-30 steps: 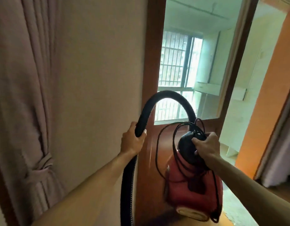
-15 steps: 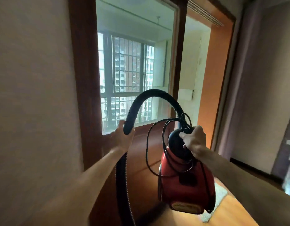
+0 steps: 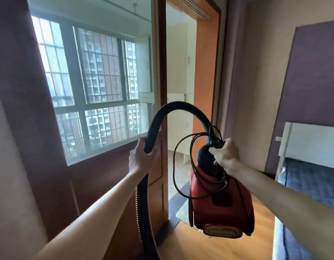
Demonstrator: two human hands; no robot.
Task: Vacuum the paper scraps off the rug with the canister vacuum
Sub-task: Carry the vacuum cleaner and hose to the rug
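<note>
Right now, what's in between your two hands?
In the head view, loops of black cord hang between the left hand and the right hand gripping the vacuum, and the black hose arches above.

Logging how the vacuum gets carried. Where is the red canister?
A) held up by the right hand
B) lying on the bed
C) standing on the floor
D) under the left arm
A: the right hand grips the red canister by its black top, clear of the floor; the left hand holds the hose.
</note>
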